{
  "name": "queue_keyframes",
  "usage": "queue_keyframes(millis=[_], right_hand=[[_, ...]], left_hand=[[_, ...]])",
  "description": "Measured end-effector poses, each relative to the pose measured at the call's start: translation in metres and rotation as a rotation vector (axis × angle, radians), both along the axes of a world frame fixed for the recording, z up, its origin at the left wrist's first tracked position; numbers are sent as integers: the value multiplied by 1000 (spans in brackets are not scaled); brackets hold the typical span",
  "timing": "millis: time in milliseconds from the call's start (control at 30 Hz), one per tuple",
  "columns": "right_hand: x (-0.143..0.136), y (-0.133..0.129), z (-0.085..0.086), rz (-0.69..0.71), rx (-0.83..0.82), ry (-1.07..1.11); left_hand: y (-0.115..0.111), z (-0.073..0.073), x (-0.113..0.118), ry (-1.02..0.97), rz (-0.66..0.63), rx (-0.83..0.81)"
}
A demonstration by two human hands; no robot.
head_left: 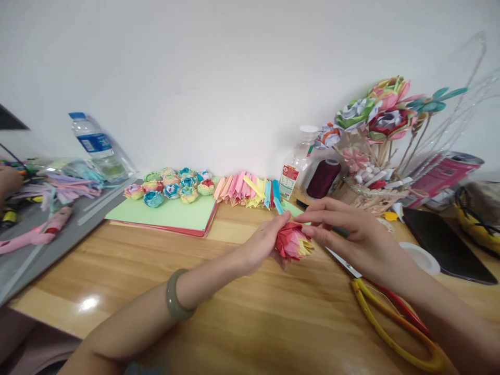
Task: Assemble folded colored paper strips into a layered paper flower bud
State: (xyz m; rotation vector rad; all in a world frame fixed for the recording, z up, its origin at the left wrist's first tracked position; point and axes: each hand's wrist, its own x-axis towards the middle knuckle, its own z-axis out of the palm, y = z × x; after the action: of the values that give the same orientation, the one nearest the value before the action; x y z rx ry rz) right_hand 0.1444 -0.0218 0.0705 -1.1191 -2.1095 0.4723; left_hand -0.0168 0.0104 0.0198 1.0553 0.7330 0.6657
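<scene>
My left hand (pixel 260 245), with a green bangle on its wrist, is closed round a folded paper flower (pixel 289 241) above the wooden table (pixel 250 317). The flower has red, pink and yellow petals. My right hand (pixel 344 226) reaches in from the right, its fingers apart and their tips at the flower's upper right edge. Behind the hands lies a row of folded paper pieces (pixel 242 190) in orange, pink, yellow and blue. Several small paper flowers (pixel 172 191) rest on green paper sheets (pixel 156 217) to the left.
Scissors (pixel 375 317) with yellow and red handles lie under my right forearm. Bottles (pixel 292 166), dark thread (pixel 323 178), a flower basket (pixel 371 195) and a phone (pixel 449 245) stand or lie right. Another person's hand (pixel 8 182) is far left, near paper strips (pixel 70 186).
</scene>
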Motion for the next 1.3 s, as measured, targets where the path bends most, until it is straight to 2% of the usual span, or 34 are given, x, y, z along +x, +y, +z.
queue_keyframes(millis=[167,367,433,533,600,700,833,900,1000,1067,1167,1300], right_hand=[[-5,-3,1,-18,-150,143],[-10,-2,2,-28,-852,507],[-11,-1,-1,-38,-955,595],[-12,-1,-3,-26,-1020,693],[-12,-2,-3,-11,-1013,743],[-12,-3,-3,-46,-872,782],[-11,-3,-6,-81,-752,632],[-9,0,-8,-137,-703,628],[-4,5,-9,-262,-561,723],[-1,8,-8,-291,-487,731],[2,7,-5,-304,-387,698],[1,1,2,-341,-288,648]], left_hand=[[-1,3,-2,-3,-121,-122],[5,-4,-5,-47,-458,-271],[7,-6,-6,-64,-520,-284],[7,-4,-7,-93,-567,-293],[7,0,-9,-96,-568,-298],[6,6,-11,-81,-596,-304],[6,9,-12,-92,-634,-293],[7,7,-11,-113,-616,-300],[9,3,-10,-157,-459,-306],[12,-1,-11,-210,-341,-273],[16,-4,-13,-318,-246,-175],[17,0,-14,-316,-125,-52]])
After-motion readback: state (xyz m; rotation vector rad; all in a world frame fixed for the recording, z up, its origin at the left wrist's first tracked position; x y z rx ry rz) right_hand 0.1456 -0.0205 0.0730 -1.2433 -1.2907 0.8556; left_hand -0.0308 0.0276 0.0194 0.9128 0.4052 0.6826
